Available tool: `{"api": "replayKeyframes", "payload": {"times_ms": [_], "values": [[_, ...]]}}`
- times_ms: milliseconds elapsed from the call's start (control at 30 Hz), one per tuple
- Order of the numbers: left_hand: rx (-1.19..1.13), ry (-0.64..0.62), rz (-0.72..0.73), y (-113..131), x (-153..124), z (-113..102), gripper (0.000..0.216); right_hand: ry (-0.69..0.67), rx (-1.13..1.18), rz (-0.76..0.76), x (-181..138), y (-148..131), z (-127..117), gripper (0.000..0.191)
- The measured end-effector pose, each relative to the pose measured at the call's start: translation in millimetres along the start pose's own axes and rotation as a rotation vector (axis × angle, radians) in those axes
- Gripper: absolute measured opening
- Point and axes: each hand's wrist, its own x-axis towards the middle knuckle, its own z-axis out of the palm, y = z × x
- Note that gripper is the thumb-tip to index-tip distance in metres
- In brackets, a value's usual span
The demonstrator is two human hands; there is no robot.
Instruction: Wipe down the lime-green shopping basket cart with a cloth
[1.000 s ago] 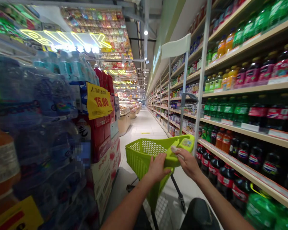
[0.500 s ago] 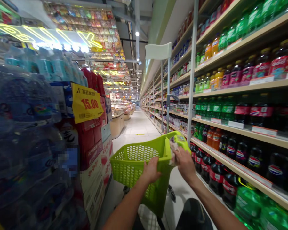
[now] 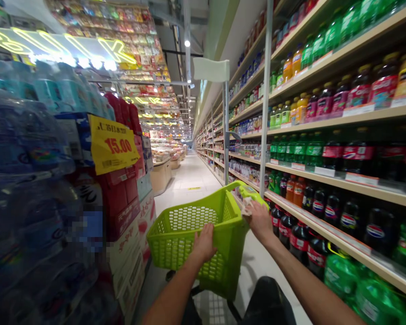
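A lime-green plastic trolley basket (image 3: 176,243) stands in front of me in a supermarket aisle, tilted to the left. My left hand (image 3: 205,243) grips the basket's near rim, fingers curled over the edge. My right hand (image 3: 260,220) is closed on the green handle (image 3: 248,192) at the basket's right, with a crumpled white paper (image 3: 246,207) pinched against it. The basket's inside looks bare.
On the right, shelves (image 3: 341,178) carry rows of soft-drink bottles, with dark cola bottles (image 3: 301,239) low down. Stacked packs of water (image 3: 30,180) and red cartons (image 3: 122,194) with a yellow price sign (image 3: 111,144) stand on the left. The pale floor (image 3: 192,180) runs ahead.
The basket has swung left and tilted further. My left hand slid down onto its near rim. My right hand stayed on the handle, and the view turned slightly right.
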Motion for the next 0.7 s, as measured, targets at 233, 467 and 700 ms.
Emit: {"api": "replayKeyframes", "payload": {"times_ms": [233, 467, 700], "values": [[0.054, -0.009, -0.003, 2.7, -0.5, 0.6, 0.084, -0.071, 0.058, -0.123, -8.0, -29.8, 12.6, 0.038], [0.064, 0.000, -0.003, 3.0, -0.8, 3.4, 0.085, 0.165, 0.162, -0.236, -24.7, 0.7, 12.3, 0.026], [0.029, 0.007, 0.014, -0.8, -1.0, 6.8, 0.086, 0.077, 0.213, -0.410, -118.9, -28.7, 36.5, 0.029]]}}
